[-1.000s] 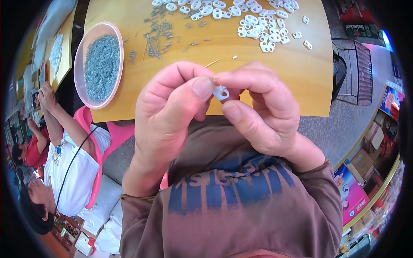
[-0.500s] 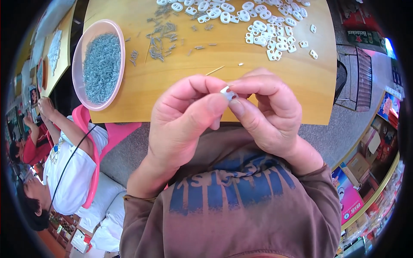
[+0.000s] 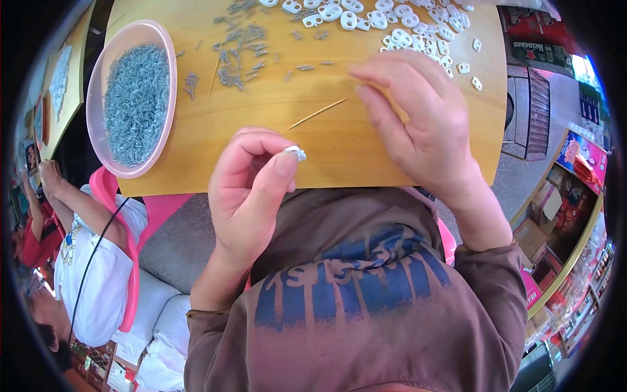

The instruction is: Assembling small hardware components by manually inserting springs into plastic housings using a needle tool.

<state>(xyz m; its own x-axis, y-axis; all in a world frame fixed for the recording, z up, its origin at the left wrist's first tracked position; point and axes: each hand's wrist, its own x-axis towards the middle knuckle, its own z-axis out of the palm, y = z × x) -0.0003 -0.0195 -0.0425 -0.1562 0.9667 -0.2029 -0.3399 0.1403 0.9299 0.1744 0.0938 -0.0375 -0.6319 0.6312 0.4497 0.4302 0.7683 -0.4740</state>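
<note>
My left hand [image 3: 251, 189] is closed, pinching a small white cord lock [image 3: 297, 153] between thumb and forefinger, just over the near edge of the table. My right hand [image 3: 421, 117] hovers above the table further right, thumb and fingers apart, with nothing visible between them. A thin wooden stick [image 3: 317, 114] lies on the table between the two hands. Beyond the right hand, many white cord locks [image 3: 379, 19], each with two holes, are heaped, some hidden behind its fingers. Small metal springs [image 3: 238, 55] lie scattered at the left of them.
A pink oval basin [image 3: 171, 85] full of small springs stands at the left of the wooden table [image 3: 261, 108]. A second person [image 3: 98, 261] in white sits on a pink chair [image 3: 111, 186] at the left. Shelves with boxes [image 3: 548, 209] are at the right.
My hands have separated. The right has let go of the cord lock and moved up over the table; the left has drawn left and down, still holding it.
</note>
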